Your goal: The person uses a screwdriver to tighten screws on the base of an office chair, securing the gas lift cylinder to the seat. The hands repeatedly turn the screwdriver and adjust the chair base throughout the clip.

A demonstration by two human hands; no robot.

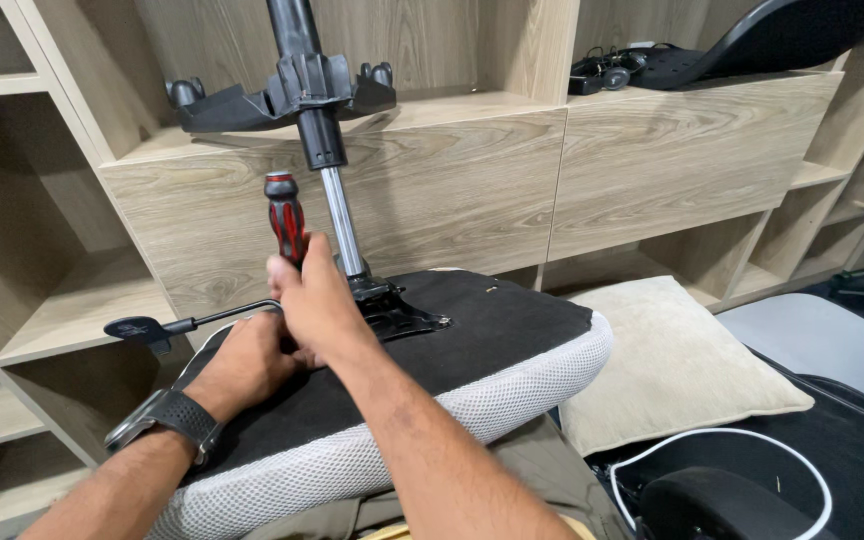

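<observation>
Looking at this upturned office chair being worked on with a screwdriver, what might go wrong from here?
1. The right hand grips the red-and-black screwdriver upright, close beside the left hand; a slip might jab those fingers.
2. The seat rests across the person's lap with the gas column and black base sticking up, so it looks top-heavy and may tip.
3. The side lever juts out and might snag an arm.

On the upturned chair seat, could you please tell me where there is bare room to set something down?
The black seat underside lies bare right of the metal mounting plate, out to the white mesh edge. The beige cushion beside it is bare too. It is crowded left of the plate: left hand, right hand on the red-and-black screwdriver, and the lever.
</observation>
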